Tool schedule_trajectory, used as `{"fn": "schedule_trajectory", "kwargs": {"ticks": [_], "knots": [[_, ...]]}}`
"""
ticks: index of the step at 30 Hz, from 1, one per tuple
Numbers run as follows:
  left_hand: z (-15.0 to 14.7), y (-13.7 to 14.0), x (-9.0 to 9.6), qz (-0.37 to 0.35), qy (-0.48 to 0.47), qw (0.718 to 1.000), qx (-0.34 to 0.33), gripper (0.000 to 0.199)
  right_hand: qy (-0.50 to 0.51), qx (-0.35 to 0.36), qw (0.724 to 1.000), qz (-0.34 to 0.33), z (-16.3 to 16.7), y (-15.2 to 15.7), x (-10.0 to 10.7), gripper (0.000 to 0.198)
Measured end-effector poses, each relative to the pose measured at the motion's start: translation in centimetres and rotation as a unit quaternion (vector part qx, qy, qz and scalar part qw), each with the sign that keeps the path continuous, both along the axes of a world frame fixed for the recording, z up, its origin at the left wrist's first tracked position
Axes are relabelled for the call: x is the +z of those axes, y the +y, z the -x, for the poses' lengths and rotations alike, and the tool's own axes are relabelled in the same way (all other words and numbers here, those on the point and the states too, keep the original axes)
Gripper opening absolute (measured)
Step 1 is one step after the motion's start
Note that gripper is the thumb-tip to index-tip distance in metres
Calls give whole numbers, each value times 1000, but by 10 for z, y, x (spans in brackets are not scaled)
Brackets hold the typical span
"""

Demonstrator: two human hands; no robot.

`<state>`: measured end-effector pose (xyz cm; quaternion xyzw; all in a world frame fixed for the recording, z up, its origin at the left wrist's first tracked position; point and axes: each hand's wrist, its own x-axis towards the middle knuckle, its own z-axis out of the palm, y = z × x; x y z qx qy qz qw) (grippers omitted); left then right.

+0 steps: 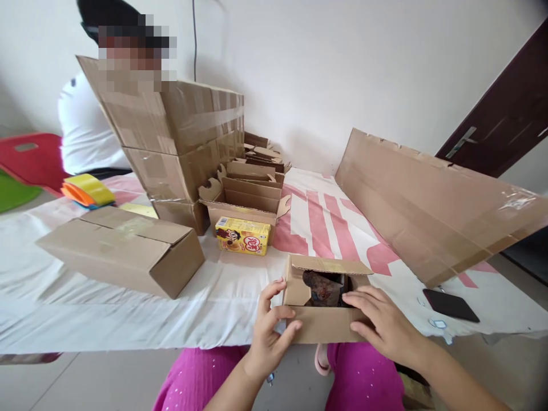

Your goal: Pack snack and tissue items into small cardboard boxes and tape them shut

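Left hand: your left hand (274, 328) reaches up from below, fingers spread and loosely bent, fingertips touching the box's left end while the thumb rests on its front wall.
Right hand: your right hand (381, 319) slants in from the lower right, palm down, spread rather than clenched, fingertips over the box's right side and thumb against the front.
Small carton: the small box (327, 326) sits between your hands at the near edge of the table (231, 308), partly open.
Inside it: a dark printed packet (327, 291).
Beyond: a yellow box (244, 237), well apart from your fingers.
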<state>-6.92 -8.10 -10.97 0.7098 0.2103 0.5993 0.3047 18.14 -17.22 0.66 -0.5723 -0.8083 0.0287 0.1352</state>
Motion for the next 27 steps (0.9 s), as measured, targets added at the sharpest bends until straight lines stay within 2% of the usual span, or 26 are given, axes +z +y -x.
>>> {"fn": "schedule_trajectory", "kwargs": {"ticks": [2, 5, 7, 10, 12, 14, 19, 23, 27], "knots": [[-3, 0, 2, -25, 25, 998, 44, 8, -67, 24, 997, -8, 6, 6, 4, 39], [-6, 1, 1, -49, 48, 994, 86, 19, -119, 29, 990, -66, 8, 12, 14, 28], [-7, 1, -1, -57, 62, 991, 102, 29, -154, -14, 982, -107, 3, 13, 20, 25], [-7, 1, -3, -50, 80, 989, 112, 35, -230, -125, 956, -129, -11, 12, 21, 24], [-7, 0, -3, -42, 87, 988, 117, 35, -258, -179, 945, -97, -20, 14, 18, 29], [-7, -2, -2, -38, 93, 988, 119, 36, -241, -202, 949, -30, -28, 18, 14, 41], [-7, -6, 4, -37, 138, 983, 117, 39, -91, -214, 963, 139, -37, 31, 10, 75], [-4, -8, 7, -20, 171, 978, 119, 41, -39, -210, 963, 167, -36, 30, 6, 94], [-2, -9, 8, 11, 179, 973, 149, 56, -39, -215, 958, 185, -32, 25, 3, 96]]}}
